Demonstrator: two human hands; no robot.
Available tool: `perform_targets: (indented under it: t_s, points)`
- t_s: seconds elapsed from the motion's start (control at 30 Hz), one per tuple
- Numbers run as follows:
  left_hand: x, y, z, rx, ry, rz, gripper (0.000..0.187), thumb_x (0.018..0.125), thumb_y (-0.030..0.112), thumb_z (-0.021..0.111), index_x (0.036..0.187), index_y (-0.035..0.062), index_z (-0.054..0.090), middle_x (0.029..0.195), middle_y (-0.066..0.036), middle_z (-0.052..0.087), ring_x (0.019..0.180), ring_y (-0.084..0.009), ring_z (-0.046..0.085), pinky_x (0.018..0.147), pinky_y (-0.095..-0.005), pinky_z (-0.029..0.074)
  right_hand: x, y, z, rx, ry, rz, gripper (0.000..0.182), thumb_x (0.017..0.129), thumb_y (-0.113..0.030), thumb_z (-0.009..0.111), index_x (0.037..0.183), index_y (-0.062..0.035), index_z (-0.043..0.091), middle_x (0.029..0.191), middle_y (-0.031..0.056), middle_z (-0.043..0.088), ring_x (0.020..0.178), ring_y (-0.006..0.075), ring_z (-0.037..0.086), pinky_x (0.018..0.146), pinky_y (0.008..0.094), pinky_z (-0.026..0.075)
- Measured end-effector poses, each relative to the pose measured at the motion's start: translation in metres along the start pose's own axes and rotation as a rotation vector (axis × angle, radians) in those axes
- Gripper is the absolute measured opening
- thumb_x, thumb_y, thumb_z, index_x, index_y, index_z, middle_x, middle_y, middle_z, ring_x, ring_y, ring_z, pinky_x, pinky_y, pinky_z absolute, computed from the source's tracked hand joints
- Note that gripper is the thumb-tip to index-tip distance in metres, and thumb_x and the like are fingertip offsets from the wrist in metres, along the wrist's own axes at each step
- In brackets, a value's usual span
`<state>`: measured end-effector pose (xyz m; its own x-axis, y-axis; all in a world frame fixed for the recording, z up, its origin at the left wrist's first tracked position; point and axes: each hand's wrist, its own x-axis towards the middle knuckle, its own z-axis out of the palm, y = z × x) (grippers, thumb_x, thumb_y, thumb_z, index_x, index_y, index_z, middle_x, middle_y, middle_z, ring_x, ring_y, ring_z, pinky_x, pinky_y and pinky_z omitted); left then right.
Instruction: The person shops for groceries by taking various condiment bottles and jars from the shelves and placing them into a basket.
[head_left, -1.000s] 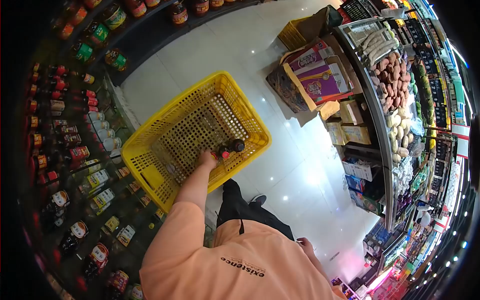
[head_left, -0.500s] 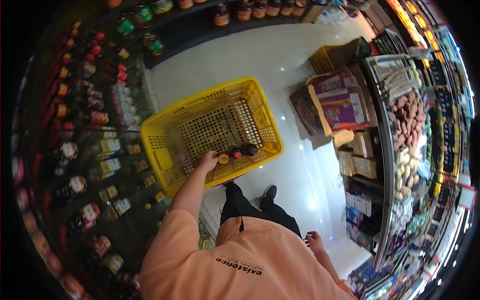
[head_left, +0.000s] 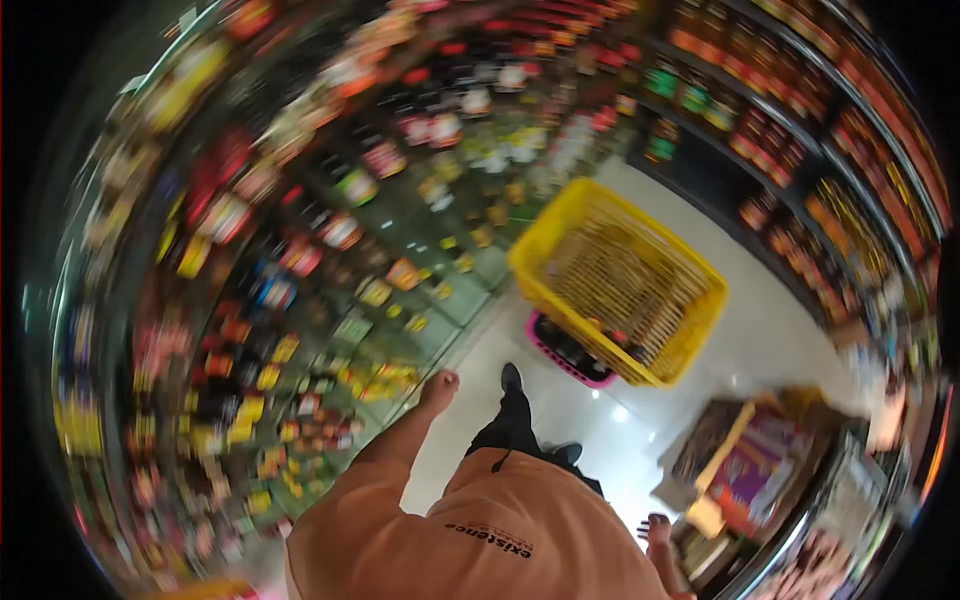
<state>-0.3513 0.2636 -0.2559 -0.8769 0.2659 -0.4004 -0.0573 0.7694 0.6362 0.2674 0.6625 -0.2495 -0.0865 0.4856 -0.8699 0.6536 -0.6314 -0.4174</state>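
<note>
My left hand (head_left: 440, 388) hangs in front of the glass shelves, apart from the goods, its fingers curled together with nothing visible in them. Low on the right, my right hand (head_left: 655, 527) has its fingers apart and holds nothing. The yellow perforated basket (head_left: 548, 290) stands ahead, beyond my feet and away from both hands. Small dark and red-topped containers (head_left: 618, 337) lie at its near side, partly blurred. A pink-rimmed basket (head_left: 540, 345) shows partly beneath the yellow one.
Glass shelves (head_left: 400, 310) full of blurred jars and bottles line the left. Dark shelves (head_left: 690, 135) with more bottles run along the back right. Cardboard boxes (head_left: 755, 470) stand at the right beside a produce stand (head_left: 815, 560). My shoes (head_left: 511, 377) are on the shiny floor.
The view has swung left, so the yellow basket appears farther right. My left hand has let go of the yellow-and-red-topped jar and left the basket. My right hand stays open.
</note>
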Motion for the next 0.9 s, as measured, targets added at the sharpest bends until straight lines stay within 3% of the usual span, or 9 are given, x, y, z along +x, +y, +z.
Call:
perform_targets:
  t_s: [0.1,0.23,0.3,0.4,0.5,0.57,0.63,0.7,0.9]
  points:
    - [-0.138,-0.144,0.015,0.246,-0.02,-0.198,0.022,0.091,0.03,0.058,0.098,0.0134,0.071,0.088,-0.012,0.072,0.087,-0.0308,0.07,0.08,-0.044,0.056,0.048,-0.011,-0.04,-0.013,0.035,0.058,0.039,0.093,-0.029,0.053,0.127,-0.0115,0.047,0.091,0.0176,0.066,0.066,0.0306,0.066,0.052,0.0407,0.053]
    - [-0.307,-0.183,0.01,0.375,-0.614,-0.365,0.027,0.092,0.02,0.05,0.108,0.0159,0.071,0.1,-0.011,0.073,0.093,-0.0307,0.071,0.077,-0.0445,0.058,0.083,-0.051,-0.023,-0.248,-0.105,-0.041,0.041,0.091,-0.031,0.056,0.126,-0.0116,0.048,0.091,0.0179,0.065,0.068,0.0314,0.066,0.055,0.0453,0.052]
    - [-0.365,-0.217,0.024,0.116,-0.55,-0.535,0.031,0.091,0.035,0.066,0.109,0.0112,0.073,0.093,-0.006,0.074,0.074,-0.0192,0.071,0.059,-0.0349,0.056,0.086,-0.07,0.01,-0.309,-0.157,-0.065,0.039,0.091,-0.03,0.057,0.123,-0.0097,0.049,0.092,0.0179,0.064,0.07,0.0312,0.066,0.056,0.0433,0.052]
    - [-0.402,-0.23,0.022,0.079,-0.518,-0.395,0.031,0.092,0.034,0.063,0.11,0.0105,0.073,0.093,-0.007,0.074,0.074,-0.0186,0.071,0.058,-0.0358,0.057,0.064,-0.1,0.079,-0.269,-0.238,-0.204,0.037,0.092,-0.029,0.06,0.122,-0.009,0.05,0.094,0.0178,0.064,0.071,0.0298,0.067,0.056,0.0399,0.053]
    - [-0.372,-0.299,0.045,0.443,-0.647,-0.164,0.029,0.089,0.033,0.061,0.108,0.014,0.074,0.097,-0.009,0.074,0.09,-0.0244,0.07,0.077,-0.0411,0.056,0.006,-0.11,0.146,-0.276,-0.336,-0.346,0.037,0.094,-0.031,0.055,0.124,-0.0098,0.049,0.104,0.0175,0.062,0.074,0.0331,0.066,0.057,0.0411,0.052]
    - [-0.362,-0.211,-0.032,0.126,-0.327,-0.411,0.04,0.09,0.047,0.059,0.109,0.0145,0.072,0.098,-0.012,0.073,0.1,-0.0307,0.068,0.089,-0.0448,0.052,-0.019,-0.094,0.175,-0.32,-0.366,-0.385,0.035,0.094,-0.03,0.055,0.123,-0.0106,0.05,0.102,0.0169,0.062,0.074,0.0333,0.066,0.059,0.042,0.053]
    - [-0.336,-0.251,-0.031,0.045,0.032,-0.23,0.04,0.092,0.046,0.059,0.114,0.0144,0.069,0.096,-0.011,0.073,0.095,-0.0286,0.069,0.088,-0.0414,0.053,-0.046,-0.067,0.203,-0.357,-0.4,-0.427,0.034,0.094,-0.03,0.055,0.122,-0.0113,0.051,0.101,0.0163,0.063,0.074,0.0334,0.066,0.061,0.0429,0.053]
    - [-0.331,-0.22,-0.094,-0.189,0.065,-0.241,0.034,0.09,0.039,0.061,0.108,0.0107,0.067,0.106,-0.013,0.071,0.099,-0.032,0.068,0.087,-0.0422,0.053,-0.063,-0.027,0.216,-0.405,-0.397,-0.35,0.031,0.093,-0.029,0.061,0.118,-0.0121,0.053,0.094,0.0148,0.065,0.072,0.0282,0.068,0.056,0.0371,0.055]
    - [-0.346,-0.23,-0.26,-0.35,0.813,0.015,0.02,0.093,0.025,0.064,0.1,0.0061,0.062,0.083,-0.009,0.066,0.08,-0.022,0.065,0.073,-0.0355,0.052,-0.074,0.119,0.212,-0.827,-0.441,-0.469,0.025,0.093,-0.024,0.061,0.114,-0.0103,0.055,0.091,0.015,0.065,0.072,0.0283,0.068,0.054,0.0375,0.055]
